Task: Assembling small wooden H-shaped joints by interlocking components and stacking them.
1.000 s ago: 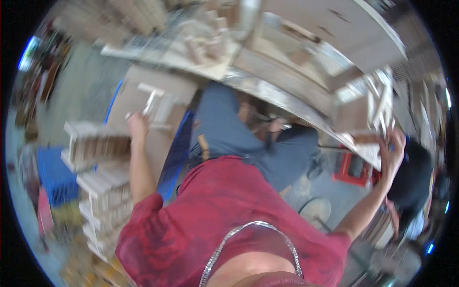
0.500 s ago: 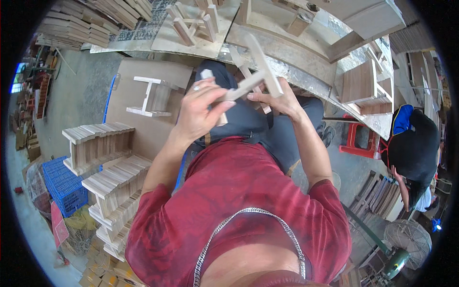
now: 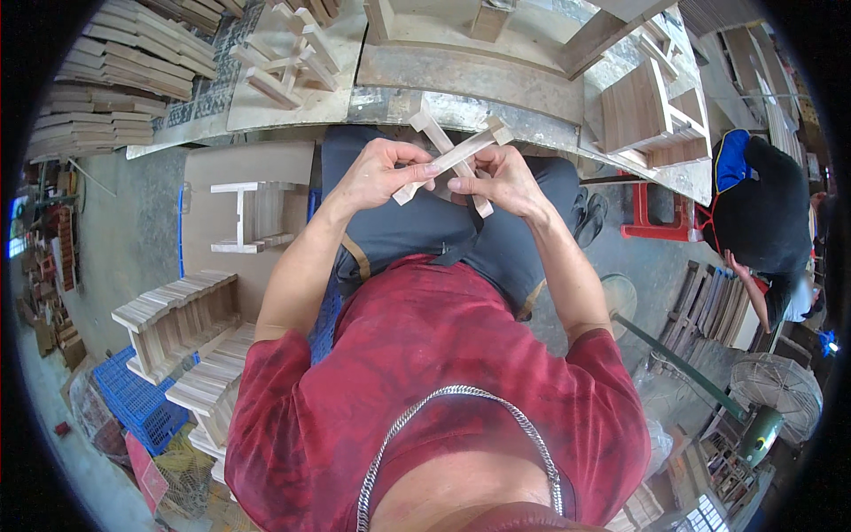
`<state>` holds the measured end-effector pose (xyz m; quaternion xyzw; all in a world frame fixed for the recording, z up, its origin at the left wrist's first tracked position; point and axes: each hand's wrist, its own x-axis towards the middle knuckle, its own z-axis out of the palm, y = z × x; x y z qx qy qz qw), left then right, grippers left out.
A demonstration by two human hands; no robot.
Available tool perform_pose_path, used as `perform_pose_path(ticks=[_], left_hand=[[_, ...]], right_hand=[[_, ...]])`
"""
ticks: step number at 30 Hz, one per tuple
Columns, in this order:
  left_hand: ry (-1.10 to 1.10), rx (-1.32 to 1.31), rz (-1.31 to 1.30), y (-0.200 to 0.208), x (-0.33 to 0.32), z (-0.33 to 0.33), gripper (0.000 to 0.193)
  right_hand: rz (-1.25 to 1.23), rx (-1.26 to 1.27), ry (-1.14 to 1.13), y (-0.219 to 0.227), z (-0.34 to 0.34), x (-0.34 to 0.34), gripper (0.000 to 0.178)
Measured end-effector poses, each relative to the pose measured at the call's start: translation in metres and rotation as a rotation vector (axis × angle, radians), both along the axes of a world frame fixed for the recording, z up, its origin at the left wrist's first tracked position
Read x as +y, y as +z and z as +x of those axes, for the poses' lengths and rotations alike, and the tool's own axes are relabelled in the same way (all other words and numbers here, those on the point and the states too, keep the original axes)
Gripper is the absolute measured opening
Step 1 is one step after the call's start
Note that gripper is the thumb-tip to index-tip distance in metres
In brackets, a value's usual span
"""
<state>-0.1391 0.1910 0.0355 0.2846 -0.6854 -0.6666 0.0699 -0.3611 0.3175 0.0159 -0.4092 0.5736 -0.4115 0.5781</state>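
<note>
Over my lap I hold a pale wooden frame (image 3: 468, 151) whose slim bars cross like an X, with short legs or blocks at the ends. My left hand (image 3: 379, 180) pinches one bar near its lower left end between thumb and fingers. On the other side, my right hand (image 3: 507, 186) grips the frame close to the crossing, thumb in front and fingers partly hidden behind the wood. How the bars join at the crossing is too small to tell.
Ahead is a worktable (image 3: 470, 84) bearing similar crossed wooden legs (image 3: 292, 64) and a small wooden stool (image 3: 634, 106). Stacked wooden pieces (image 3: 182, 310) stand at my left, near a blue crate (image 3: 142, 403). Rightward are a red stool (image 3: 656, 213), a fan (image 3: 776, 390) and another person (image 3: 762, 208).
The wooden frame has turned and come lower, its bars now showing as an X. My hands have shifted with it, still gripping. The view has moved slightly too.
</note>
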Motion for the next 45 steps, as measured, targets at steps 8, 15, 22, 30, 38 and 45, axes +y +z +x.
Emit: perform_pose_path(ticks=[8,15,22,30,38,45], left_hand=[[0.052,0.124,-0.038,-0.011,-0.02,-0.014,0.028],[0.0,0.106,0.305,-0.02,-0.042,-0.023,0.026],[0.247,0.185,-0.736,0.013,-0.016,-0.042,0.027],[0.271,0.178,-0.924,0.02,-0.069,-0.097,0.026],[0.344,0.094,-0.838,0.011,-0.142,-0.163,0.036],[0.333,-0.033,-0.909,0.02,-0.152,-0.171,0.036]], right_hand=[[0.002,0.154,-0.014,0.028,-0.006,-0.022,0.023],[-0.008,-0.168,-0.065,-0.001,-0.019,-0.033,0.02],[-0.059,-0.317,-0.195,0.0,-0.042,-0.044,0.034],[-0.297,0.737,-0.31,0.057,-0.064,-0.061,0.035],[-0.461,1.0,-0.453,0.035,-0.123,-0.143,0.047],[-0.345,1.089,-0.393,0.047,-0.133,-0.164,0.054]])
